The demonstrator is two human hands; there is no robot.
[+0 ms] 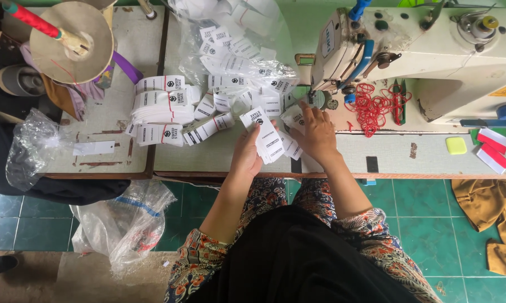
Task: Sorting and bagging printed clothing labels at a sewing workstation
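Her left hand (pixel 246 152) has a closed grip on a fanned stack of white woven labels (pixel 266 139); her right hand (pixel 314 130), fingers loosely spread, presses loose white labels (pixel 294 119) on the table (pixel 342 154).

Fanned stack of white woven labels (pixel 267 140) with black print, gripped in left hand (pixel 247 154) above the table edge. Right hand (pixel 315 134) rests flat on a few more white labels (pixel 294 118), just beside the stack.

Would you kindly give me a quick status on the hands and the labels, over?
Left hand holds a fan of white labels. Right hand rests on loose labels by the sewing machine. Banded label bundles lie left; nothing blocks.
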